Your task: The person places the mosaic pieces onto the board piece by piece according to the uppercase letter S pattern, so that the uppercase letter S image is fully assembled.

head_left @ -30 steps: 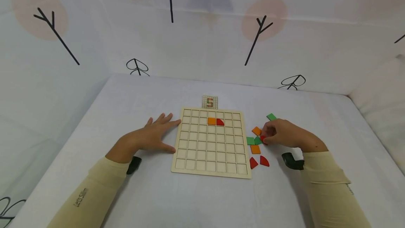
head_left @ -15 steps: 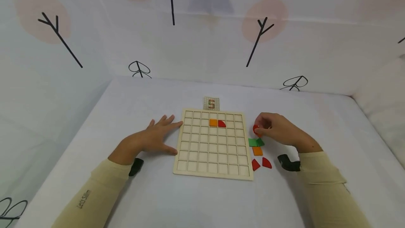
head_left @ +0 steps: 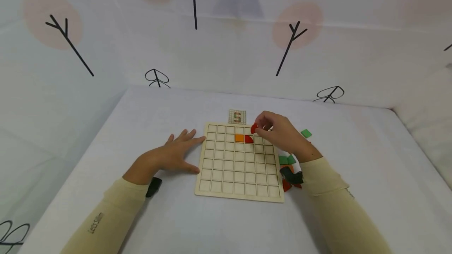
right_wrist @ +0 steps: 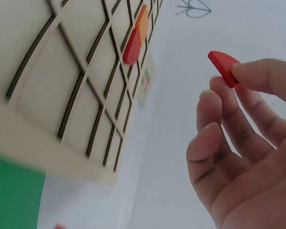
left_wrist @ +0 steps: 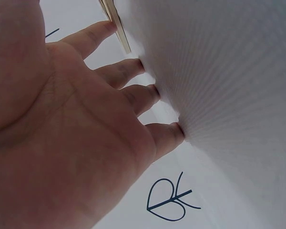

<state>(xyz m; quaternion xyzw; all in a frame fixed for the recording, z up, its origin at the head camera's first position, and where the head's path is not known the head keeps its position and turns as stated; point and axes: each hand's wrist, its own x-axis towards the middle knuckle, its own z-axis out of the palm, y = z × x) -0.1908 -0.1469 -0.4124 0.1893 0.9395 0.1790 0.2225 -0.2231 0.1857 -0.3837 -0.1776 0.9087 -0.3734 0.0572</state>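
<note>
A pale wooden grid board point(head_left: 227, 187) lies on the white table. An orange square tile point(head_left: 239, 138) and a red quarter-round tile point(head_left: 248, 139) sit side by side in its second row from the far edge. My right hand point(head_left: 282, 132) holds another red quarter-round tile point(right_wrist: 223, 68), pinched between thumb and fingers above the board's far right part. My left hand point(head_left: 173, 155) rests with spread fingers at the board's left side. Its thumb and one finger touch the board's edge, and several fingertips point(left_wrist: 174, 132) press on the table in the left wrist view.
Behind the board lies a small pattern card point(head_left: 237, 117) with an S-shaped figure. Right of the board, a green tile point(head_left: 306, 133) lies apart; other green tiles point(head_left: 283, 160) and red tiles point(head_left: 287, 185) are partly hidden by the right wrist. A patterned cloth rises behind the table.
My right hand picked up a red quarter-round tile from the loose tiles and carried it left over the board's far right part. The left hand stays at the board's edge.
</note>
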